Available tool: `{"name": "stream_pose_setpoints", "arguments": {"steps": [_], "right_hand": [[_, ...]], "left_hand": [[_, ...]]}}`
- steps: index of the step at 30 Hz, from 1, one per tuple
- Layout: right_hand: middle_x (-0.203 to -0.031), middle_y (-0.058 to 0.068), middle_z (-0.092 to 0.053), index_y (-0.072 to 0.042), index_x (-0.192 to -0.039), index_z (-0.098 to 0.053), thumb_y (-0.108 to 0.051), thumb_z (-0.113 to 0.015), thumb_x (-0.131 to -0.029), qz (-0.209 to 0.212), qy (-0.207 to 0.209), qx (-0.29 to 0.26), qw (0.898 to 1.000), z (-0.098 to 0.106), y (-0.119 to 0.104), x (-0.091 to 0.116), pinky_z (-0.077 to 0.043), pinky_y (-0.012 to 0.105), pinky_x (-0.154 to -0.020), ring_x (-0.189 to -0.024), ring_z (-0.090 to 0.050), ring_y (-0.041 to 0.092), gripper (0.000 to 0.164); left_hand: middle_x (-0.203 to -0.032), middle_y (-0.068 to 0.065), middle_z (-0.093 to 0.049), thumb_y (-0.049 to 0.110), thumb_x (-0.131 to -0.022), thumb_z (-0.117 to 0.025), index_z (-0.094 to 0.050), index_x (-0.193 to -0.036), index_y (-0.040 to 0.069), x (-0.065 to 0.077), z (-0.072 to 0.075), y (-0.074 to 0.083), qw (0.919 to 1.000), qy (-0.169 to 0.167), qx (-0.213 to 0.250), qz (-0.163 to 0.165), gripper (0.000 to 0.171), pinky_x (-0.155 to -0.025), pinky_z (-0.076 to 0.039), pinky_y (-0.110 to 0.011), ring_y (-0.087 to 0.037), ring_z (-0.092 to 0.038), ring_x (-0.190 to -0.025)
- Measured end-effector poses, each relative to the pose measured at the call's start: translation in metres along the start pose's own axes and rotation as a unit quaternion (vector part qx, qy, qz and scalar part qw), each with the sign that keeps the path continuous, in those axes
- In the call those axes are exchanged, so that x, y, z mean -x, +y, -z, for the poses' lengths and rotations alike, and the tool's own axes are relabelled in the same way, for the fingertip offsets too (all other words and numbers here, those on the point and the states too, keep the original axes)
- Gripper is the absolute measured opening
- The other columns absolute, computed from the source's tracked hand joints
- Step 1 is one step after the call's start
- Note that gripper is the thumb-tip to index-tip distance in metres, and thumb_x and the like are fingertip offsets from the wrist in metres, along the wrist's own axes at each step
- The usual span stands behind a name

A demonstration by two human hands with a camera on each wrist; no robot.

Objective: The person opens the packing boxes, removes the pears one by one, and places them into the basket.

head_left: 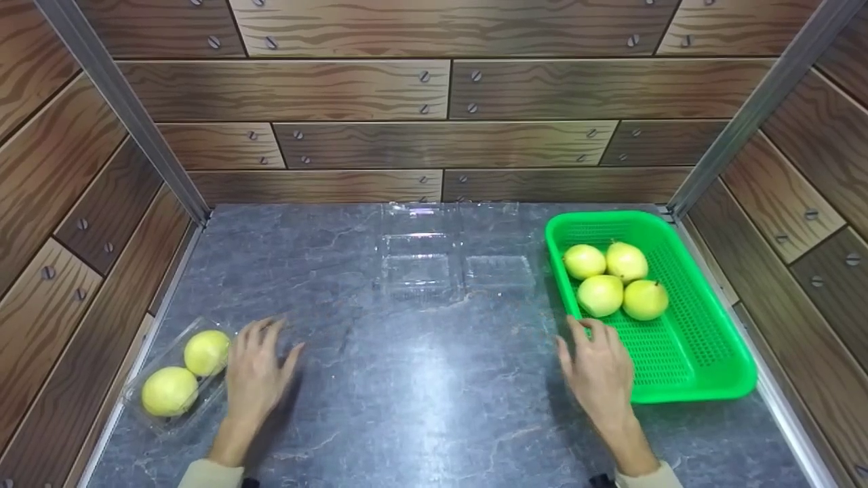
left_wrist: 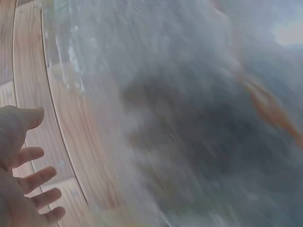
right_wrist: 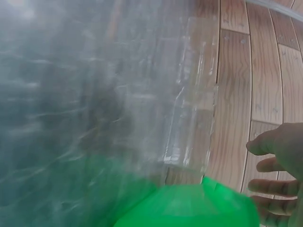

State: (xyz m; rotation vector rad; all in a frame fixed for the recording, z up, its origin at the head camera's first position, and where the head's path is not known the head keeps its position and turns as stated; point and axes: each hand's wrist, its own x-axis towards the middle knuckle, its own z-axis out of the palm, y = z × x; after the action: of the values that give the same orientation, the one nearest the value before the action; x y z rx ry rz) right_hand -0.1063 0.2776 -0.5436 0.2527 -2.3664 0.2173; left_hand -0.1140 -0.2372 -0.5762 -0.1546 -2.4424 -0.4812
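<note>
Left hand: above the left side of the table, fingers loosely spread, thumb apart, grasping nothing. Just beside it lies a clear plastic container with two yellow-green fruits in it, side by side; whether the fingers touch its edge, cannot tell.

Right hand: relaxed, fingers slightly bent, thumb held away, likewise grasping nothing. In the head view it overlaps the near left rim of the green basket; contact cannot be told. Basket stands on the right of the table, four yellow-green fruits clustered toward its far left part.

Clear plastic packaging lies at the far middle of the table, before the wood-patterned wall. Both wrist views blurred.
</note>
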Motion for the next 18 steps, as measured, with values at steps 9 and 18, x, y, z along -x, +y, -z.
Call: {"name": "stream_pose_setpoints", "arguments": {"steps": [9, 18], "right_hand": [[-0.096, 0.024, -0.071, 0.002, -0.113, -0.076, -0.009, -0.091, -0.078, -0.020, -0.006, 0.028, 0.999, 0.010, 0.013, 0.026, -0.058, 0.047, -0.053, -0.078, -0.065, 0.040, 0.040], [-0.092, 0.024, -0.070, 0.003, -0.110, -0.077, -0.007, -0.090, -0.079, -0.032, -0.017, 0.022, 0.999, 0.014, 0.015, 0.033, -0.057, 0.046, -0.047, -0.076, -0.065, 0.039, 0.035]], "left_hand": [[-0.128, -0.035, -0.064, 0.024, -0.080, -0.089, -0.064, -0.131, -0.003, 0.018, 0.024, -0.034, 0.9987, 0.010, -0.039, 0.031, 0.063, -0.104, -0.047, -0.072, -0.055, -0.059, -0.119], [-0.135, -0.037, -0.059, 0.034, -0.081, -0.085, -0.065, -0.132, 0.003, 0.028, 0.039, -0.055, 0.9937, -0.020, -0.047, 0.100, 0.063, -0.107, -0.041, -0.076, -0.058, -0.052, -0.125]]}}
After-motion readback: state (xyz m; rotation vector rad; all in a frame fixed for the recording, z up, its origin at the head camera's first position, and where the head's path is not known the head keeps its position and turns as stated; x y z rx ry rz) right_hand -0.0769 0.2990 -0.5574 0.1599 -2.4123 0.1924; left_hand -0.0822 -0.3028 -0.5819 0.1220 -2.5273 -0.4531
